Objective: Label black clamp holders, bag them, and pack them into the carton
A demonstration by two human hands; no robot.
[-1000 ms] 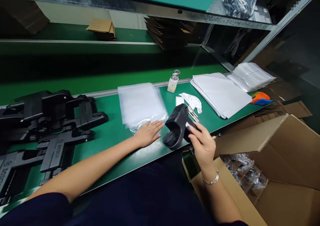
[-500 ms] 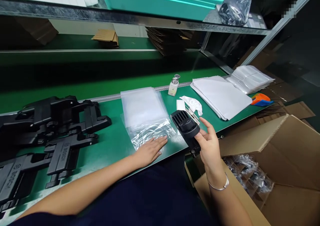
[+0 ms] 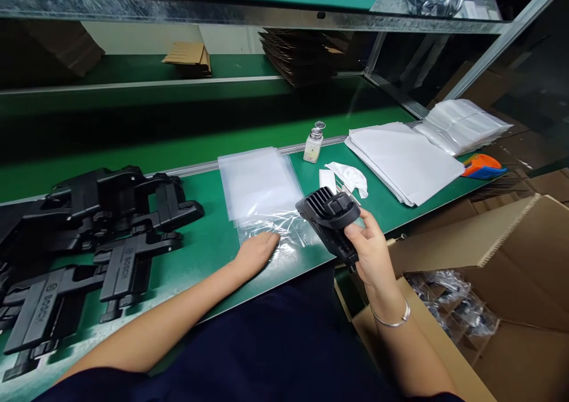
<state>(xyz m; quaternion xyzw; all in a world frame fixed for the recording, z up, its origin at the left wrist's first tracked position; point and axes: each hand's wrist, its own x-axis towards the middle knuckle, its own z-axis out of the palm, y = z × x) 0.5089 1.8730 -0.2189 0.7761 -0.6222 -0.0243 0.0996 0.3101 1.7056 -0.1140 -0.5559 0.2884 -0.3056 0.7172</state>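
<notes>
My right hand (image 3: pixel 371 248) is closed around a black ribbed plastic part (image 3: pixel 329 218), held just above the near edge of the green bench (image 3: pixel 200 254). My left hand (image 3: pixel 255 252) lies on a clear plastic bag (image 3: pixel 278 230) that is pulled partly off the stack of clear bags (image 3: pixel 258 179). Its fingers are curled onto the bag's near corner. The part hangs just right of that bag.
Several black moulded housings (image 3: pixel 102 236) lie at the left. A small pump bottle (image 3: pixel 313 142), a white cloth (image 3: pixel 349 178), white sheets (image 3: pixel 402 160), more bags (image 3: pixel 462 126) and an orange-blue tool (image 3: pixel 482 166) sit to the right. An open cardboard box (image 3: pixel 480 283) with bagged parts stands at the lower right.
My left hand has slid one clear bag toward me off the stack and curled its fingers on it. My right hand has turned the black part so its ribbed face shows.
</notes>
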